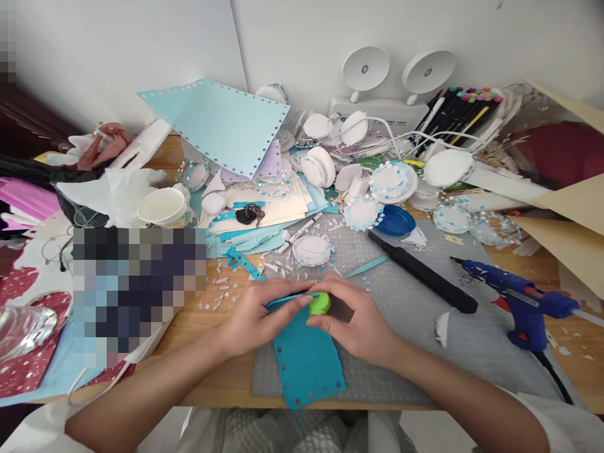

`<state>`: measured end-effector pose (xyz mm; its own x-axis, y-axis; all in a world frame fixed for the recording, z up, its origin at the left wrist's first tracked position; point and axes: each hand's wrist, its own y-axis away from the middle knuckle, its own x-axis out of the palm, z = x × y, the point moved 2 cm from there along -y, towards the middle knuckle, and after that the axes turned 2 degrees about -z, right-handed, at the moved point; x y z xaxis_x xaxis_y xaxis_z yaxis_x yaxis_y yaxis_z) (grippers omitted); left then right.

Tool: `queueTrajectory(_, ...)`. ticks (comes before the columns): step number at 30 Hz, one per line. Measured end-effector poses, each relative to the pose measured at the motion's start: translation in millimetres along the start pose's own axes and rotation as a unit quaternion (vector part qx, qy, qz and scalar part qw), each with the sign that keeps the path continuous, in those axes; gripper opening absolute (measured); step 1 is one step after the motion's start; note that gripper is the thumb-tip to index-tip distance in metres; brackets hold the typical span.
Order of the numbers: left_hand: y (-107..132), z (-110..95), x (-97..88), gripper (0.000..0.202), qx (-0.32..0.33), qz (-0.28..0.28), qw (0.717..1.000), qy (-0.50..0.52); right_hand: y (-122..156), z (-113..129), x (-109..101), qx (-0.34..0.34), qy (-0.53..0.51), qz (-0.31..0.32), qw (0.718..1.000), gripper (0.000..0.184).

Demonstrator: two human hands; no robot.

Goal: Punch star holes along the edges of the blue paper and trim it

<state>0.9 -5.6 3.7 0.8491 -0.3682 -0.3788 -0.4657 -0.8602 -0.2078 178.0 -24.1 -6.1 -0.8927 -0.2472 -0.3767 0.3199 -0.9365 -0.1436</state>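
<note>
Between my hands, over the near side of the table, is a sheet of teal paper (311,365) with small shapes punched along its edges. My left hand (264,314) pinches the sheet's upper edge between thumb and fingers. A small lime-green craft punch (319,304) sits at that edge, gripped by the thumb and fingers of my right hand (356,318). The paper hangs down from the punch towards the table's front edge. Where the punch meets the paper is partly hidden by my fingers.
A grey cutting mat (401,365) lies under my hands. To the right are a black pen-like tool (425,277) and a blue glue gun (523,299). White round pieces (311,250) and paper scraps crowd the back. A paper cup (163,206) stands at left.
</note>
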Motion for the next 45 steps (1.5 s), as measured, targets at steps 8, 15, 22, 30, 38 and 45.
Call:
queueTrajectory(8,3.1,5.9,-5.6,0.016,0.088,-0.05,0.988,-0.119,2.1,-3.7,-1.3,0.044,-0.01,-0.002,0.999,0.028)
queueTrajectory(15,1.7,6.5,-9.1,0.016,0.103,-0.076,0.982,-0.14,-0.7,-5.0,-3.7,0.147,-0.141,-0.002,0.979,0.029)
queueTrajectory(22,-1.7,5.9,-13.4,0.015,0.061,-0.116,0.982,-0.137,-4.6,-2.5,-8.5,0.144,-0.191,-0.01,0.971,0.026)
queueTrajectory(30,2.3,8.7,-10.8,0.014,0.119,-0.097,0.977,-0.145,1.0,-3.5,-5.7,0.08,-0.021,0.037,0.996,0.027)
queueTrajectory(38,3.6,6.7,-7.3,0.016,0.074,-0.072,0.991,-0.079,1.3,2.6,0.3,0.125,-0.075,0.06,0.988,0.025)
queueTrajectory(45,0.8,7.7,-5.3,0.058,-0.126,-0.014,0.947,0.296,4.4,-4.3,-1.6,0.157,-0.169,0.01,0.973,0.036)
